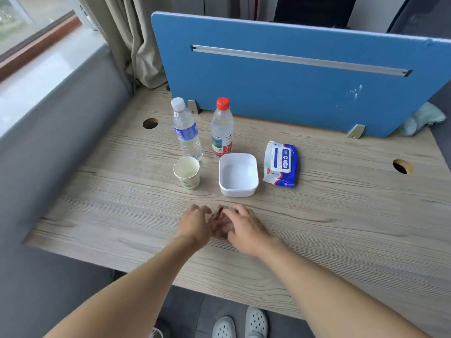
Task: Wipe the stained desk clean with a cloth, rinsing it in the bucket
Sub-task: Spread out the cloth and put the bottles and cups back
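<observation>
A crumpled, brown-stained cloth (220, 224) lies on the desk (341, 215) between the two hands. The left hand (195, 223) touches its left side with fingers loosely spread. The right hand (246, 226) covers its right edge, fingers curled down onto it, though blur hides the grip itself. Just beyond the fingertips sits a white tub (238, 189) holding water, with a paper cup (186, 173) to its left and a wipes pack (281, 164) to its right. Two water bottles (220, 130) stand farther back, before a blue divider (292, 89).
</observation>
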Available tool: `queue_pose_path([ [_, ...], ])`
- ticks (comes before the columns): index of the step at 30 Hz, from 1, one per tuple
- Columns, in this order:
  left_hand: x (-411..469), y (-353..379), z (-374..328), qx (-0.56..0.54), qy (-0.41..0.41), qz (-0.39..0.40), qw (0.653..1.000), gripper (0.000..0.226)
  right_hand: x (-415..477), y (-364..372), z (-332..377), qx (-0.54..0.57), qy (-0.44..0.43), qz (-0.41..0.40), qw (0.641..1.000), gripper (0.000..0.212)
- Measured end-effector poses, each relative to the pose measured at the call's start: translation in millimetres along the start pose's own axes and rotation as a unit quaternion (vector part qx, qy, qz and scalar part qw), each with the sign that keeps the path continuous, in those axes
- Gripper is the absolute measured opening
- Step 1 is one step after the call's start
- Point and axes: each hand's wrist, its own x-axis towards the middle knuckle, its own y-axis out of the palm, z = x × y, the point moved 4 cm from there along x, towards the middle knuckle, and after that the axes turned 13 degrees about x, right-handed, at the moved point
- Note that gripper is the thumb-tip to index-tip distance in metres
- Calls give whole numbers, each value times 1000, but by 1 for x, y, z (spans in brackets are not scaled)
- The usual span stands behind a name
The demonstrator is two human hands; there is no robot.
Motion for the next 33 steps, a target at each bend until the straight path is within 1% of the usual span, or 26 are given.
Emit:
queue_pose_path([
  [1,-3,-4,14,38,-38,-5,999,52,1,10,3,-33,-5,41,999,65],
  [3,-10,-8,43,108,-100,15,989,52,7,33,2,-79,28,99,992,71],
  [5,-15,-8,68,129,-110,41,985,46,15,50,5,-121,45,99,987,72],
  [8,-14,-7,90,116,-68,42,990,53,29,67,19,-158,38,63,985,71],
  [11,-16,-10,100,106,-29,62,992,62,49,81,46,-154,24,53,986,73],
  [14,-19,-10,107,97,9,88,991,70,70,96,79,-149,-25,71,986,74],
  [18,-17,-9,120,52,38,121,991,80,76,119,101,-171,-117,98,973,68],
  [21,-10,-7,123,82,12,139,987,76,66,119,88,-195,-159,86,964,72],
  [23,-5,-8,120,115,-18,144,983,70,56,111,74,-209,-164,89,960,69],
  [26,-6,-16,109,140,-37,145,979,54,38,97,53,-219,-144,88,961,76],
  [28,-11,-19,97,166,-46,147,974,49,26,88,39,-215,-128,77,965,80],
  [31,-17,-14,72,192,-51,124,972,38,8,71,17,-193,-102,52,975,77],
  [33,-18,-3,48,180,-28,89,979,39,-5,55,2,-172,-82,28,981,72],
])
